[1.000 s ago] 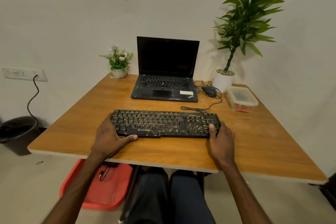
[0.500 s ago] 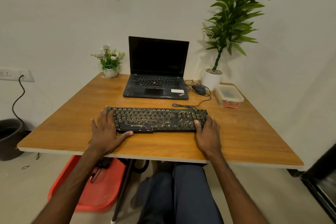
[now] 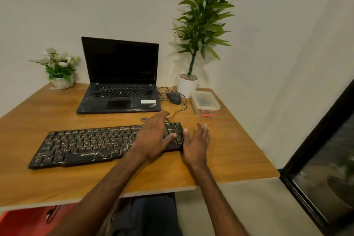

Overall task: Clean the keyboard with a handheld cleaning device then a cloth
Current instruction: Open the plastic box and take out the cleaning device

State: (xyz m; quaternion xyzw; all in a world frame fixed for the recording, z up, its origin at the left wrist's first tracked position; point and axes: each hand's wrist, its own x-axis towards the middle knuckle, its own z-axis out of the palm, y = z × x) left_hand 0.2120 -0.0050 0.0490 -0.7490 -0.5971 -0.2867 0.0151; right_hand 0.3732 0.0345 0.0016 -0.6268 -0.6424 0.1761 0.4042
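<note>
I see my left hand (image 3: pixel 153 136) spread flat, fingers straight, over the right end of the keyboard (image 3: pixel 86 143); I cannot tell whether it presses the keys. My right hand (image 3: pixel 196 143) is open too and holds nothing. It sits just past the keyboard's right end, thumb close against that edge, fingers pointing away over the table (image 3: pixel 235 151).

The keyboard lies slanted, its left end nearer the table's front edge than its right end. A strip of bare wood runs between the keyboard and that front edge, and a wider stretch lies to its right, out to the table's right edge. Beyond that edge is a dark frame (image 3: pixel 323 140).

Behind the keyboard stands an open laptop (image 3: pixel 118 82) with a dark screen. Behind and right of the keyboard are a mouse (image 3: pixel 173 97) with its cable, a lidded plastic box (image 3: pixel 206 103) and a tall potted plant (image 3: pixel 203 15) at the wall. Far behind its left end is a small flower pot (image 3: pixel 59 67).

The keyboard's front lip bears a logo and the laptop a white sticker (image 3: pixel 147 101); I cannot read either.
</note>
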